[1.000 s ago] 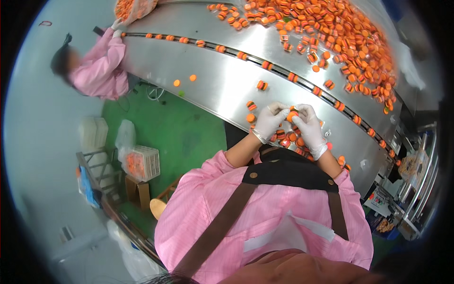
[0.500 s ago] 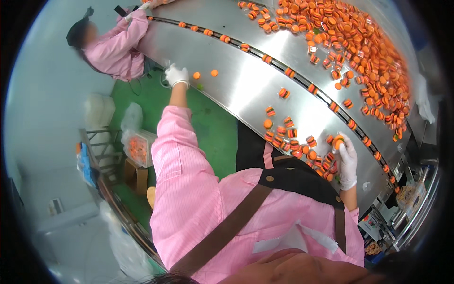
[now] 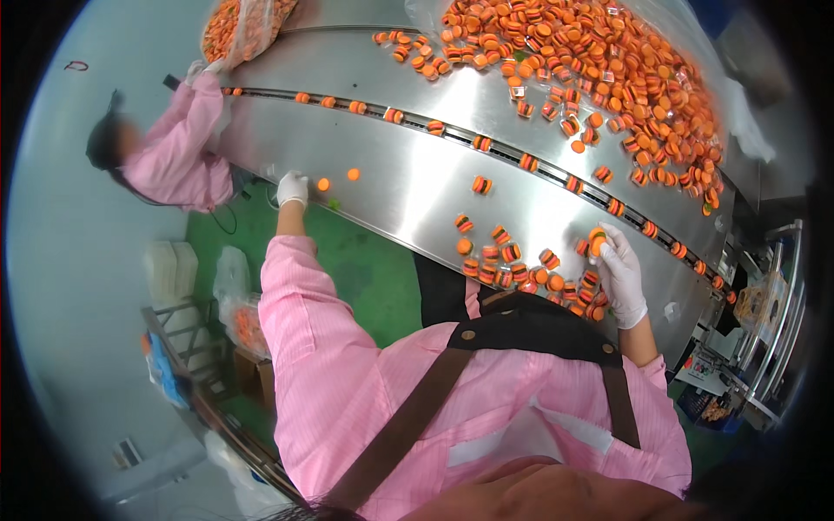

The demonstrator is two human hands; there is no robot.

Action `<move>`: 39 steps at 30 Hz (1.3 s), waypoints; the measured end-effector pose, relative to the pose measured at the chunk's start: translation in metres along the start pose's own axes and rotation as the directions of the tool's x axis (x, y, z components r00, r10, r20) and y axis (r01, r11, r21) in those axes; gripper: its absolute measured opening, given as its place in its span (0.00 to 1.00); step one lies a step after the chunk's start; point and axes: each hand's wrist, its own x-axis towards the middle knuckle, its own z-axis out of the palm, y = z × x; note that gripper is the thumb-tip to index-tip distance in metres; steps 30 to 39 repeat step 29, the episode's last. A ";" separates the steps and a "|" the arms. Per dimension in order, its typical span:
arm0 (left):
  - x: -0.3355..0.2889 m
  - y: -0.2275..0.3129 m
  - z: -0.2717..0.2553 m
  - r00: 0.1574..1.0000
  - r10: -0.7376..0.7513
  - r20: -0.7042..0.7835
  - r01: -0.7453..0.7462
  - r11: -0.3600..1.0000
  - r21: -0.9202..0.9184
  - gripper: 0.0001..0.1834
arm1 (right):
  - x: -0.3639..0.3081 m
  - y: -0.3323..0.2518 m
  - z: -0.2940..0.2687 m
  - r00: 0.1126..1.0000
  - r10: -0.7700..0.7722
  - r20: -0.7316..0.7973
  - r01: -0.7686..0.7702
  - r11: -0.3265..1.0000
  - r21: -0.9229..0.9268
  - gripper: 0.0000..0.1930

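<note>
My right hand (image 3: 618,269), in a white glove, pinches a small orange layered burger-shaped candy (image 3: 597,242) above the steel table (image 3: 400,200). Below and left of it, a loose group of the same candies (image 3: 511,253) lies along the near edge, some in clear wrap. My left hand (image 3: 293,188), also gloved, is stretched out to the table's near edge with its fingers curled closed; whatever they hold is hidden. Just right of it lie two orange round pieces (image 3: 324,184) and a small green bit (image 3: 334,204).
A narrow conveyor track (image 3: 508,152) crosses the table, carrying a spaced row of candies. Beyond it is a large heap of candies (image 3: 573,52). At the far left a co-worker in pink (image 3: 169,165) works beside a clear bag of candies (image 3: 246,30). Machinery (image 3: 764,321) stands at right.
My view has shifted, so the table appears lower and the co-worker's bag of candies shows more. The right hand still holds its candy; the left hand remains near the table edge.
</note>
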 end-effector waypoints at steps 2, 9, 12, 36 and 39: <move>-0.011 0.007 -0.004 0.997 -0.011 -0.071 -0.010 0.954 -0.298 0.19 | 0.000 0.000 0.005 1.000 0.016 0.016 -0.016 1.000 -0.022 0.21; -0.193 0.171 -0.020 0.910 0.404 0.090 -0.047 0.319 -0.947 0.15 | 0.019 0.000 0.041 0.995 0.036 0.088 -0.012 0.967 -0.256 0.21; -0.279 0.223 0.010 0.774 0.608 0.175 0.108 0.146 -0.983 0.21 | 0.023 -0.003 0.075 0.986 -0.011 0.169 0.063 0.949 -0.308 0.20; -0.394 0.291 0.059 0.434 0.864 0.254 0.139 0.214 -0.967 0.29 | -0.018 0.016 0.027 0.961 -0.193 0.196 0.275 0.690 -0.669 0.21; -0.394 0.291 0.059 0.434 0.864 0.254 0.139 0.214 -0.967 0.29 | -0.018 0.016 0.027 0.961 -0.193 0.196 0.275 0.690 -0.669 0.21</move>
